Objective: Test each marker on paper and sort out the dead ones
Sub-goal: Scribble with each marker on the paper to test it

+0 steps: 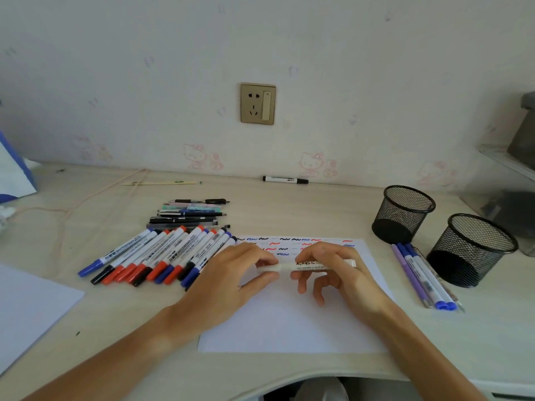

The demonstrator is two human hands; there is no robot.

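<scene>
White acrylic marker (311,265), smooth cylindrical barrel w/ black "ACRYLIC" print, held level over the paper sheet (289,322) near desk (318,209) front edge. Left hand (231,280) fingers pinch its cap end; right hand (337,273) fingers curl round the barrel. Paper's far edge carries rows of black, blue, red squiggles. Left of sheet: fanned whiteboard markers (162,257), red/blue/black caps. Right side: purple & blue pens (422,277), touching two black wire-mesh cups (404,214).

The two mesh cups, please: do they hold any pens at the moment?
No, both mesh cups look empty; pens lie on the desk beside them.
</scene>
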